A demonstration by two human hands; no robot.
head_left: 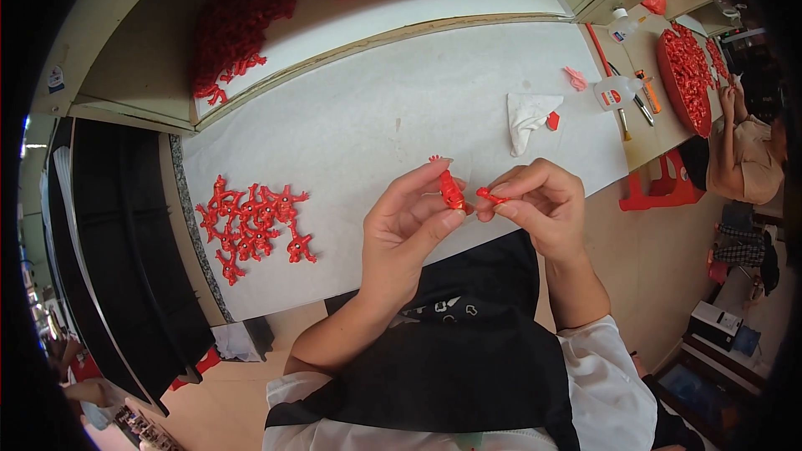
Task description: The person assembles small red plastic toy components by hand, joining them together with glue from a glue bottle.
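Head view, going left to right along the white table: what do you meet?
Pile of red figures → left hand pinching a red figure → right hand holding a small red piece → white cloth → glue bottle → red tray.

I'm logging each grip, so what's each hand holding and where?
Left hand pinches a red plastic figure around its middle; right hand pinches a small red piece at one end.
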